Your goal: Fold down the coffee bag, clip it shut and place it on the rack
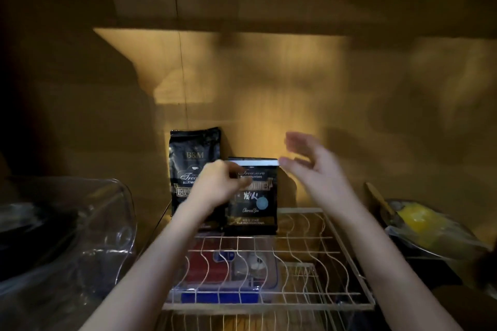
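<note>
A short black coffee bag (252, 204) stands upright at the far end of the white wire rack (347, 301), its top folded down under a white clip (254, 162). My left hand (217, 183) is in front of the bag's upper left, fingers curled near its edge; whether it grips the bag is unclear. My right hand (309, 161) hovers blurred to the right of the clip, fingers spread and holding nothing. A taller black coffee bag (192, 161) stands unfolded behind and to the left.
A clear plastic container (88, 231) sits at the left. A bag with something yellow (419, 220) lies at the right. Under the rack's wires lie red and blue items (215, 271). A brown wall rises behind.
</note>
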